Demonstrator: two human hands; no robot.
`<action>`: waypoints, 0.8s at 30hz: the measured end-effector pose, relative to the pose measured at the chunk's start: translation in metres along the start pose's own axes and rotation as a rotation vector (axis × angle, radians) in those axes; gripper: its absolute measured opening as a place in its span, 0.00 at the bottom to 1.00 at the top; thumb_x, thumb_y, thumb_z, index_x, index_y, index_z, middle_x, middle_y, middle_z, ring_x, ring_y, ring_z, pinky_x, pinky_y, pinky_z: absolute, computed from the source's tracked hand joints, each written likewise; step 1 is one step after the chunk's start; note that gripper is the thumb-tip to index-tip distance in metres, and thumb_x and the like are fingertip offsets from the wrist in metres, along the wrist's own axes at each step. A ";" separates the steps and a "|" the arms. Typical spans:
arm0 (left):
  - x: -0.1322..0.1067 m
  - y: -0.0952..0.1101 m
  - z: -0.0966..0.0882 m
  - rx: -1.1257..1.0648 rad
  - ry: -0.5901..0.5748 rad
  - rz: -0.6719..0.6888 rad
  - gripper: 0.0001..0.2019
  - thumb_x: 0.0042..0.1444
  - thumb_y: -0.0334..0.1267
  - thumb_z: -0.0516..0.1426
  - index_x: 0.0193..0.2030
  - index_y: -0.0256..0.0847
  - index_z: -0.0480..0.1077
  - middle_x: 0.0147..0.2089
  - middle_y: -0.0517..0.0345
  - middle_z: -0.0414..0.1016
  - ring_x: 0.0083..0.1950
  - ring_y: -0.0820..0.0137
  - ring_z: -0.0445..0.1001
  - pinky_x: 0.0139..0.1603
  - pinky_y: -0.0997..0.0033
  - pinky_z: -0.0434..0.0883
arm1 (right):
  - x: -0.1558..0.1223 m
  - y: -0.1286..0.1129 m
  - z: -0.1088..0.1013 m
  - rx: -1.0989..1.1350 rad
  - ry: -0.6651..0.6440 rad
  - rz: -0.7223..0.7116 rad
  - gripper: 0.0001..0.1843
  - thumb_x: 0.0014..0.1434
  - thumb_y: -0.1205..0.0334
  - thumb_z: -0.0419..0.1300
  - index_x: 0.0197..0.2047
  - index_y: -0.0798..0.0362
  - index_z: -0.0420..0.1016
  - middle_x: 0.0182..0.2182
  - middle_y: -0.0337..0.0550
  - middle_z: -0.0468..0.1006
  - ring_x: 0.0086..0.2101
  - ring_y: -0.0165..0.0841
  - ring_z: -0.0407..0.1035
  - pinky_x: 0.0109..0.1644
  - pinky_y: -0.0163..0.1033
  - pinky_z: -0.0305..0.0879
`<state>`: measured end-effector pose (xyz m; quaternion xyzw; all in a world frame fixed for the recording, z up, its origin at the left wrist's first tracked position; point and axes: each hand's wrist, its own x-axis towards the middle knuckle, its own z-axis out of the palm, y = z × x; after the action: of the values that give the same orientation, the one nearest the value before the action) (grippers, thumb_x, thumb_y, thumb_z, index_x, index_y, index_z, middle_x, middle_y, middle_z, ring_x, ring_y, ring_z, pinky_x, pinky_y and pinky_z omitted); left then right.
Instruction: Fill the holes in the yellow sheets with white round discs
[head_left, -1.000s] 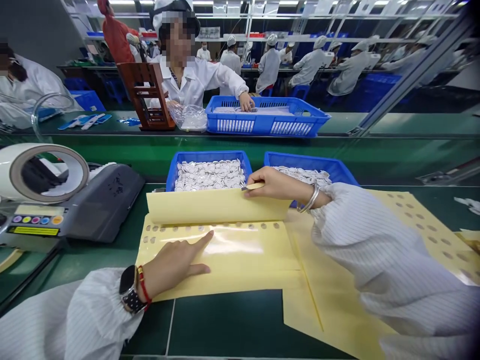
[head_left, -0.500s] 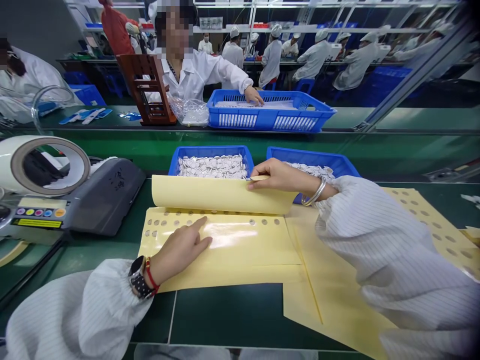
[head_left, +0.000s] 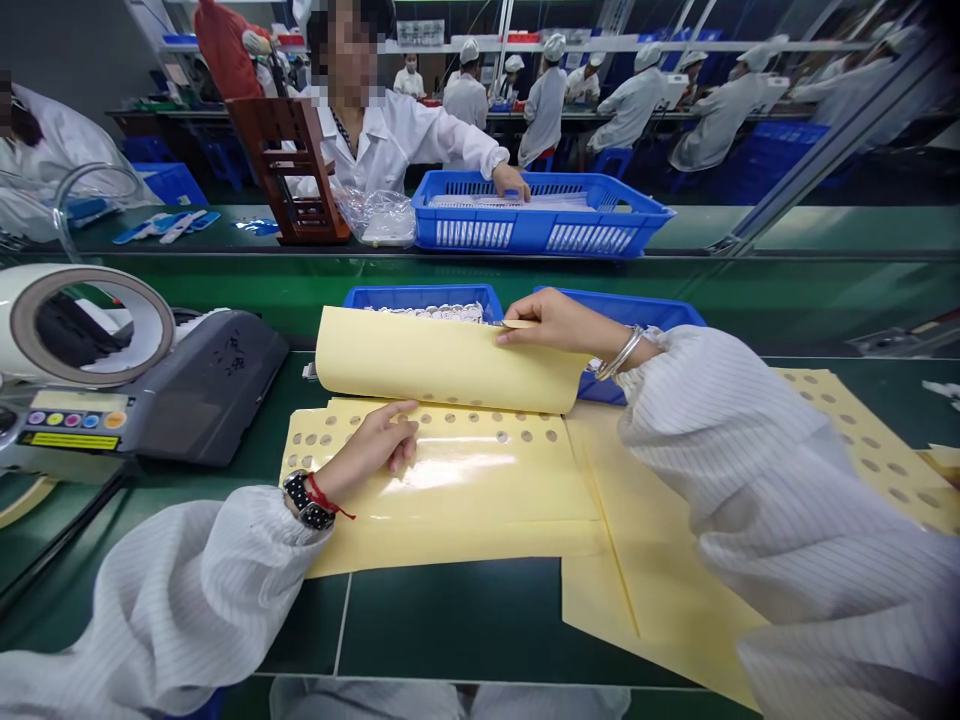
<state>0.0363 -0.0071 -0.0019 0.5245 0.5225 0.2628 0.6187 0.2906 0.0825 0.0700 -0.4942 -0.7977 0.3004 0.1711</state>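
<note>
A glossy yellow sheet point(head_left: 465, 480) with rows of small round grey discs lies on the green table. Over its far part, a yellow backing sheet point(head_left: 442, 350) is raised and curled. My right hand point(head_left: 551, 322) is closed on the upper edge of this backing sheet, with a thin pale tool with a metal tip, perhaps tweezers point(head_left: 517, 324), also between the fingers. My left hand point(head_left: 379, 440) rests on the glossy sheet beside the row of discs. Its index finger is stretched out near the curl, the other fingers loosely bent.
Behind the curled sheet stand two blue trays point(head_left: 424, 295) point(head_left: 637, 310), the left one holding small white discs. A tape dispenser point(head_left: 202, 390) is at left, and more yellow sheets point(head_left: 667, 570) lie at right. Across the bench, a co-worker's hand point(head_left: 511, 182) reaches into a blue basket point(head_left: 615, 235).
My right hand has raised the curled backing sheet higher and farther back, covering more of the left tray. My left hand has slid up the glossy sheet, toward the curl.
</note>
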 end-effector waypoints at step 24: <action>-0.004 0.002 0.004 0.171 -0.117 -0.028 0.27 0.54 0.38 0.52 0.60 0.29 0.55 0.21 0.62 0.68 0.17 0.78 0.61 0.21 0.76 0.62 | -0.035 -0.020 -0.041 0.170 0.312 -0.031 0.17 0.44 0.50 0.64 0.22 0.53 0.66 0.22 0.38 0.66 0.24 0.28 0.60 0.26 0.35 0.54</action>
<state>0.0389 -0.0115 0.0013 0.5825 0.5133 0.1777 0.6047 0.3163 0.0573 0.1145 -0.5061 -0.7407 0.2837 0.3388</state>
